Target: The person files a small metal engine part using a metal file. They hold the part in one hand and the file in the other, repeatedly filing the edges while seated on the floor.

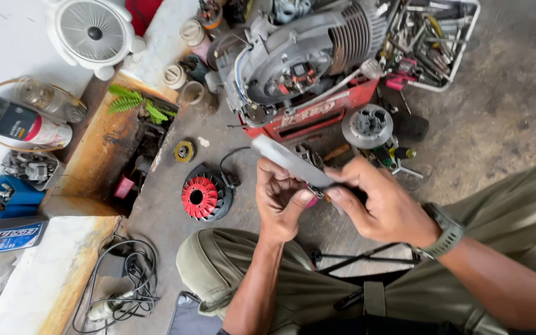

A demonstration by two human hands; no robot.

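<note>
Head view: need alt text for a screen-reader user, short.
Seen from above, a seated person's left hand and right hand together hold a flat grey blade-like tool over a concrete floor. Ahead lie a small engine on a red stand, a red finned wheel and a tray of tools.

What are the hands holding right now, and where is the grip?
The right hand pinches a flat grey file-like tool at its lower end. The left hand holds something small and pink against that end; what it is cannot be told.

One head-worn camera looks steeply down, close over the lap, floor probably slightly farther.
</note>
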